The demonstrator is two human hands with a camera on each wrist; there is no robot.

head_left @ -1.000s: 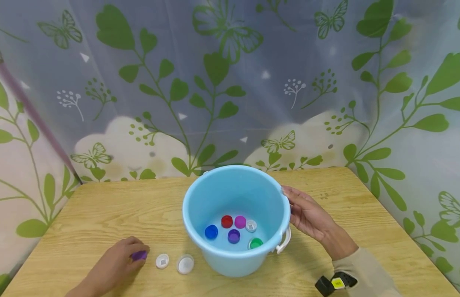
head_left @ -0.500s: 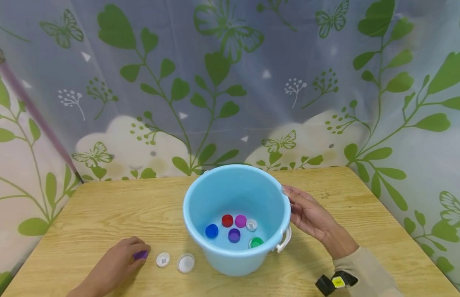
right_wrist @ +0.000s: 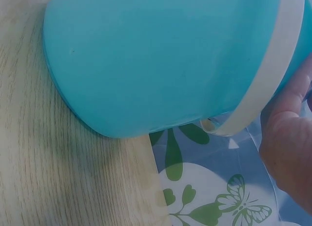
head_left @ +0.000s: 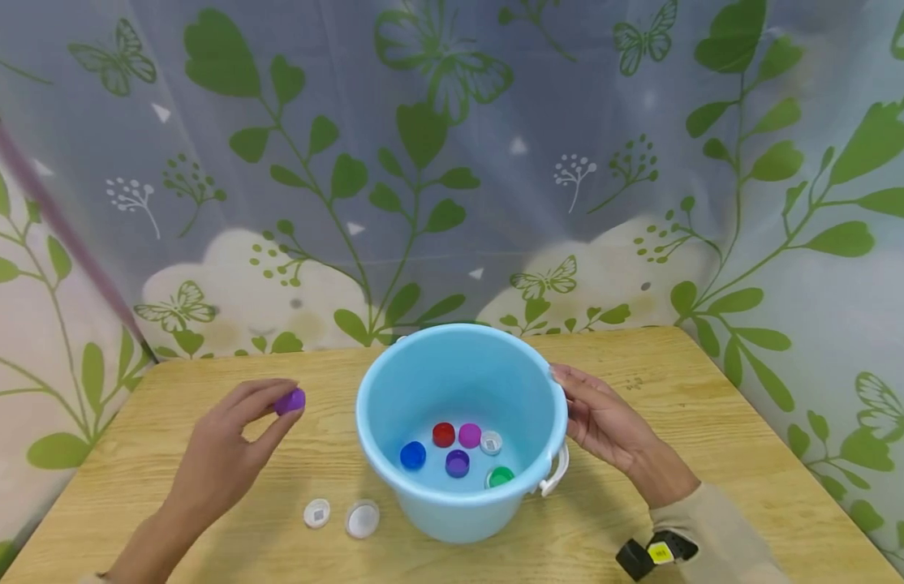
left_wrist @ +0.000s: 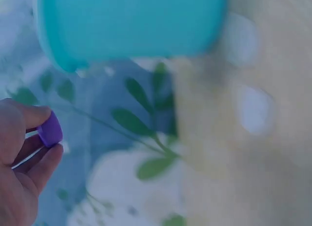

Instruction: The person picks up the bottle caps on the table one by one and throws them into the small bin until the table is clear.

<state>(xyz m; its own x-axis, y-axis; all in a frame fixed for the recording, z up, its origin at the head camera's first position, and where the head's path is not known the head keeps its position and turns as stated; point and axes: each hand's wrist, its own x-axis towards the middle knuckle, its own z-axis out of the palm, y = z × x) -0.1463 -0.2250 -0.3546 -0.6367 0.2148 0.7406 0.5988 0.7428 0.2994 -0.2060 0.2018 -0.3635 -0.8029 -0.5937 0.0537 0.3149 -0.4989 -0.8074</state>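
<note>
A purple bottle cap is pinched between the thumb and fingers of my left hand, raised above the table left of the bucket. The left wrist view also has this purple cap at the fingertips. My right hand holds the rim of the light blue bucket at its right side; part of the grip is hidden. On the bucket's floor lie several caps, among them a red cap, a blue cap, a pink cap and a green cap.
Two whitish caps, a smaller clear-white cap and a larger white cap, lie on the wooden table left of the bucket. The bucket's white handle hangs at the right. A leaf-patterned curtain stands behind the table.
My left hand has lifted the purple cap off the table and moved it up and away from me. The right hand and the bucket have stayed in place.
</note>
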